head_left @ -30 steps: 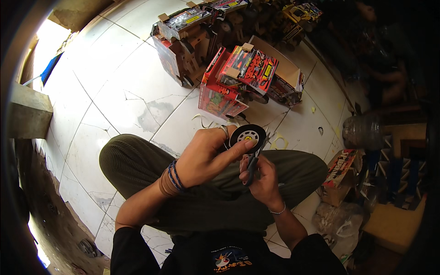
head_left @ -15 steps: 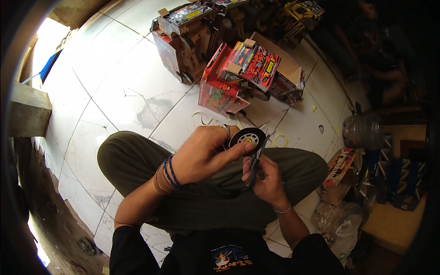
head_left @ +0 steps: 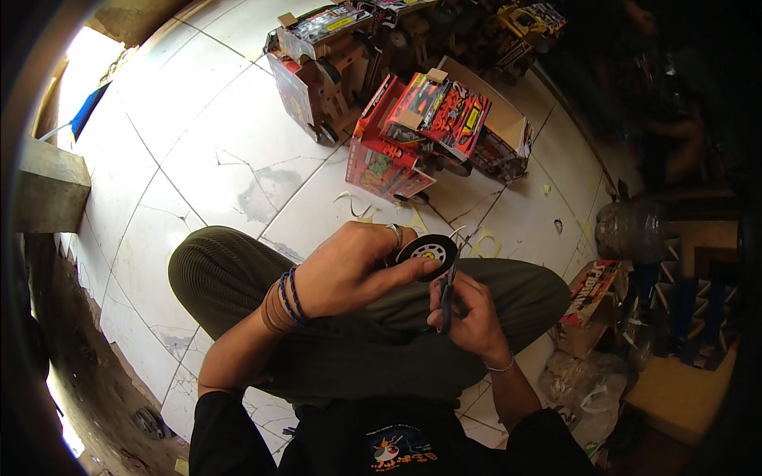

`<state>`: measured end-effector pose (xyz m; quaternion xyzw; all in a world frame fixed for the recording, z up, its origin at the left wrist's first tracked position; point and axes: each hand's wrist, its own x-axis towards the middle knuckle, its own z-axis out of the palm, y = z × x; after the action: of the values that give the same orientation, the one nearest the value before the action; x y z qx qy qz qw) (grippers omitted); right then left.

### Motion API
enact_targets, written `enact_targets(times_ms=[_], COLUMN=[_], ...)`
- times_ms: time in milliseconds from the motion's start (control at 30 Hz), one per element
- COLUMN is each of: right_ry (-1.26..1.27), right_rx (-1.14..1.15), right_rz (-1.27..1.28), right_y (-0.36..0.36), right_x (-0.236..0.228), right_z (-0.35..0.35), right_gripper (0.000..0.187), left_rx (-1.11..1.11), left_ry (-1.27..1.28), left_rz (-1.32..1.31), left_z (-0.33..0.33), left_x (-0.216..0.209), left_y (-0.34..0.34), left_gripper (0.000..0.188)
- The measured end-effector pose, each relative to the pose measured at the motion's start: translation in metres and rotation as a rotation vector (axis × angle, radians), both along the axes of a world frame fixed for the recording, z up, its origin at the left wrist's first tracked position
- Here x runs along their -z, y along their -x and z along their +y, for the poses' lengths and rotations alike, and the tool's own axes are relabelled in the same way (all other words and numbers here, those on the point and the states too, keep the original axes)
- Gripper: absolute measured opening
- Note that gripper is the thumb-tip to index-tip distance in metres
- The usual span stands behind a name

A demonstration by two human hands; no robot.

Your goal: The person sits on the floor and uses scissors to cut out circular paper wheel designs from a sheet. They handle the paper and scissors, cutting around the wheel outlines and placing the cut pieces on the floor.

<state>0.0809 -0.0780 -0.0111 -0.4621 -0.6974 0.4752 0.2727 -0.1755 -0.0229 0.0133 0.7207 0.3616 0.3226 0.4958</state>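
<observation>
Between the thumb and fingers of my left hand (head_left: 357, 266) is a round black disc (head_left: 432, 252) printed with a pale wheel-rim pattern and a yellow centre. My right hand (head_left: 470, 311) grips a pair of dark-handled scissors (head_left: 448, 300), their blades up against the disc's right edge. A thin pale strip (head_left: 458, 232) curls off the rim by the blades. Both hands are above my crossed legs. The fingers of my left hand behind the disc are mostly hidden.
Ahead on the cracked white tiles stand a red cardboard toy truck (head_left: 436, 119) and several similar trucks (head_left: 321, 59) behind it. Paper offcuts (head_left: 484, 242) lie beyond my knees. On the right are a plastic jar (head_left: 629, 228), a printed box (head_left: 589, 297) and a clear plastic bag (head_left: 586, 389).
The disc has turned and tilted a little flatter in my left hand. The scissors and my right hand have shifted slightly right and down, and a pale strip now shows at the rim.
</observation>
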Motion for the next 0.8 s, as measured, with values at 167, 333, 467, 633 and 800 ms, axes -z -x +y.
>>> enact_targets(times_ms=[167, 333, 467, 633, 800], right_ry=[0.018, 0.023, 0.032, 0.045, 0.040], right_rx=[-0.010, -0.019, -0.020, -0.056, -0.102], right_rz=[-0.034, -0.042, -0.061, -0.084, -0.114], right_y=[-0.002, -0.004, -0.004, -0.007, -0.012], right_x=[-0.001, -0.001, -0.001, -0.006, -0.013], right_z=[-0.001, -0.003, -0.002, -0.002, 0.001], right_gripper=[0.035, 0.036, 0.037, 0.039, 0.038], left_rx=[0.015, 0.064, 0.079, 0.101, 0.136], left_ry=[0.025, 0.046, 0.010, -0.005, 0.036], left_rz=[-0.026, -0.024, -0.027, -0.049, -0.018], left_z=[-0.001, -0.001, 0.000, 0.000, -0.001], left_x=[0.001, 0.001, 0.004, 0.009, 0.009], left_y=[0.001, 0.002, 0.003, 0.004, 0.006], left_gripper=[0.033, 0.037, 0.038, 0.040, 0.043])
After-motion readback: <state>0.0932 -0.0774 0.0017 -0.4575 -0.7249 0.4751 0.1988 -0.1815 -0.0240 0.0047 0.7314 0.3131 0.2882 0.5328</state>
